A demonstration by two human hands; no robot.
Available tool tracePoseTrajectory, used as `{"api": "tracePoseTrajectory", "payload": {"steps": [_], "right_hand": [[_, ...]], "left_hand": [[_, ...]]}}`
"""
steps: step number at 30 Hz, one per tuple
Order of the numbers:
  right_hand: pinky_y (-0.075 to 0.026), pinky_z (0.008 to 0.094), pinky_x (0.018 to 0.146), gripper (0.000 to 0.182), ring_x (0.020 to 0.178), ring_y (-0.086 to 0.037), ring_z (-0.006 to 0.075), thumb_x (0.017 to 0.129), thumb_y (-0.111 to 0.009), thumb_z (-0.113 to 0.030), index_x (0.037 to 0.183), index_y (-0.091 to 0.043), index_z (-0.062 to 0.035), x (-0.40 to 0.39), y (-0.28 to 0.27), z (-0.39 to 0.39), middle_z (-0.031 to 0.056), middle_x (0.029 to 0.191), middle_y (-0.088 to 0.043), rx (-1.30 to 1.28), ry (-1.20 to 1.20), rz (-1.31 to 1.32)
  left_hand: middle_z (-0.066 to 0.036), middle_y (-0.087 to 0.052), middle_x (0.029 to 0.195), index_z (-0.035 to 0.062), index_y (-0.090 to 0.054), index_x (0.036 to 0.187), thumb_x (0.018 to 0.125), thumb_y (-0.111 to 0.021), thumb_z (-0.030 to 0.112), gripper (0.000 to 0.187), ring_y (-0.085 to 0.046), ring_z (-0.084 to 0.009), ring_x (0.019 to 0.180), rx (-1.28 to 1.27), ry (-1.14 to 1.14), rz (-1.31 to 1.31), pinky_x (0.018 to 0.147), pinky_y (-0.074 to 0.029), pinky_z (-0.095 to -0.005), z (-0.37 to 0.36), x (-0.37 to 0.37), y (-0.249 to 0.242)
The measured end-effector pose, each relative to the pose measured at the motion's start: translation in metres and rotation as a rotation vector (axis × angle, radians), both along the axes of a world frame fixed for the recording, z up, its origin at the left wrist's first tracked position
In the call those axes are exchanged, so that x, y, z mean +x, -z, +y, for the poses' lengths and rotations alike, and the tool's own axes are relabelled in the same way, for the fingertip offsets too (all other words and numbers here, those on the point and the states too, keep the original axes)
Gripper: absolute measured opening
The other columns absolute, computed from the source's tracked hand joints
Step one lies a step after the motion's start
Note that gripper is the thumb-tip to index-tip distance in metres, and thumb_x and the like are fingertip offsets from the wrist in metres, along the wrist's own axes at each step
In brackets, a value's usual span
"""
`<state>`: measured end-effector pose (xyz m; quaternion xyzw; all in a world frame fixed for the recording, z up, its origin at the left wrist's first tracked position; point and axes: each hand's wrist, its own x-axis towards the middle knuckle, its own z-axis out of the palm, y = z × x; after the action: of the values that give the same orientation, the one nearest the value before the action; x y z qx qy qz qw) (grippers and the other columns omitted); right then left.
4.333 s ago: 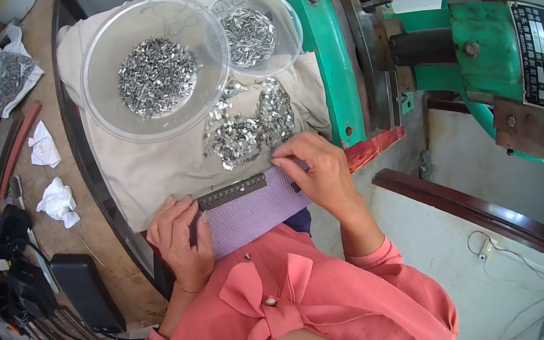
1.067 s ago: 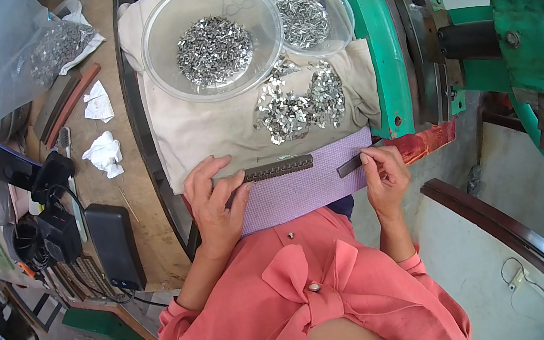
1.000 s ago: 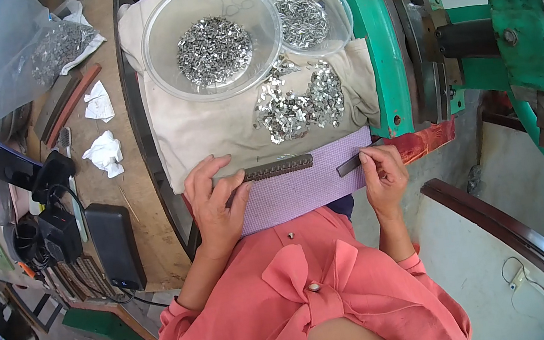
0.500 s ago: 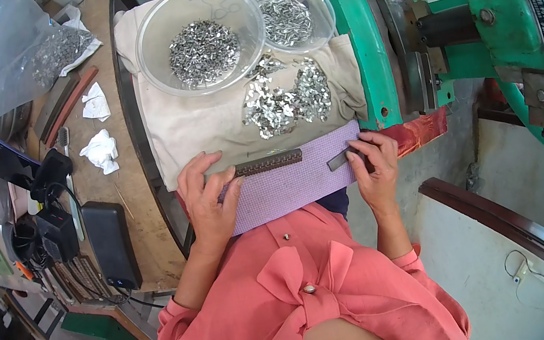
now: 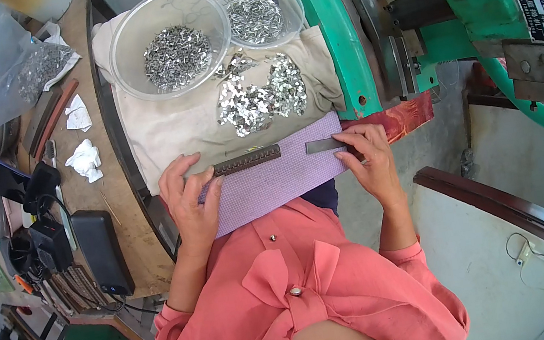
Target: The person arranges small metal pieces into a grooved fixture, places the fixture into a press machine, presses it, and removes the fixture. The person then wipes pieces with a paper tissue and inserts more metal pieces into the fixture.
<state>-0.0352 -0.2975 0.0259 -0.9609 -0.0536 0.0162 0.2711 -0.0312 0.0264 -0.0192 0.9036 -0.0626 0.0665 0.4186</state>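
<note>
My left hand [image 5: 190,194] grips the left end of a dark notched metal bar [image 5: 247,161], which lies over the top edge of a purple woven mat [image 5: 267,186]. Between the thumb and fingers of my right hand [image 5: 369,156] is the right end of a flat dark metal strip [image 5: 323,145], a short gap away from the bar. Small shiny metal pieces [image 5: 261,95] are heaped on the beige cloth [image 5: 163,140] beyond the mat.
Two clear tubs, a large one [image 5: 119,63] and a smaller one [image 5: 298,17], hold small metal parts. A green machine [image 5: 346,55] stands at the right. The wooden table [image 5: 135,238] at the left carries a black power bank [image 5: 104,253], tissues [image 5: 84,161] and cables.
The strip in my right hand now lies nearly level, where it was tilted before, and more of it shows. The whole view has shifted, with the cloth and tubs further left.
</note>
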Motion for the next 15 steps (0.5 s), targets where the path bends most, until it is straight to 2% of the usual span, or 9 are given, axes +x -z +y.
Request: {"api": "tracePoseTrajectory", "payload": {"steps": [4, 7, 9, 13, 15], "right_hand": [[-0.053, 0.03, 0.067, 0.037, 0.095, -0.058, 0.0234, 0.076, -0.08, -0.001, 0.112, -0.074, -0.0062, -0.0006, 0.0008, -0.0061, 0.0086, 0.105, -0.065, -0.027, 0.009, -0.02], [-0.053, 0.0312, 0.067, 0.034, 0.089, -0.058, 0.0239, 0.077, -0.08, -0.002, 0.11, -0.073, -0.0051, -0.0016, -0.0012, -0.006, 0.009, 0.1, -0.065, 0.04, 0.071, 0.047], [-0.048, 0.0409, 0.077, 0.031, 0.089, -0.058, 0.0311, 0.077, -0.078, -0.005, 0.107, -0.071, -0.004, -0.0021, -0.0005, -0.0044, 0.0104, 0.098, -0.065, 0.023, 0.069, 0.024], [-0.048, 0.041, 0.077, 0.029, 0.089, -0.058, 0.0318, 0.078, -0.078, -0.004, 0.106, -0.07, -0.0024, -0.0027, 0.0015, 0.0, 0.011, 0.098, -0.065, -0.018, 0.06, -0.022], [-0.053, 0.0315, 0.064, 0.028, 0.083, -0.059, 0.0243, 0.08, -0.077, -0.001, 0.107, -0.07, -0.0012, -0.0029, 0.0016, 0.0005, 0.0099, 0.099, -0.064, -0.086, 0.001, -0.096]], "left_hand": [[-0.011, -0.062, 0.125, 0.004, -0.067, 0.094, 0.074, -0.08, 0.001, 0.024, -0.052, -0.0337, 0.122, -0.001, -0.006, -0.007, 0.104, -0.039, -0.0434, -0.0003, 0.0003, 0.0004], [-0.011, -0.062, 0.125, 0.0039, -0.067, 0.095, 0.074, -0.08, 0.0, 0.025, -0.052, -0.0337, 0.122, -0.001, -0.006, -0.003, 0.104, -0.04, -0.0431, 0.0, 0.0006, -0.0003], [-0.012, -0.062, 0.125, 0.0039, -0.067, 0.095, 0.074, -0.08, 0.0, 0.025, -0.052, -0.0337, 0.122, -0.004, -0.004, 0.002, 0.103, -0.04, -0.0429, 0.0003, 0.0009, -0.0004], [-0.012, -0.062, 0.124, 0.0039, -0.067, 0.096, 0.074, -0.08, 0.0, 0.025, -0.052, -0.0335, 0.122, 0.004, 0.001, 0.009, 0.103, -0.041, -0.0424, 0.0014, 0.0008, -0.0002], [-0.012, -0.062, 0.124, 0.0038, -0.067, 0.096, 0.074, -0.08, 0.0, 0.025, -0.052, -0.0334, 0.122, 0.002, 0.0, 0.013, 0.103, -0.041, -0.0424, 0.0012, 0.0007, -0.0004]]}}
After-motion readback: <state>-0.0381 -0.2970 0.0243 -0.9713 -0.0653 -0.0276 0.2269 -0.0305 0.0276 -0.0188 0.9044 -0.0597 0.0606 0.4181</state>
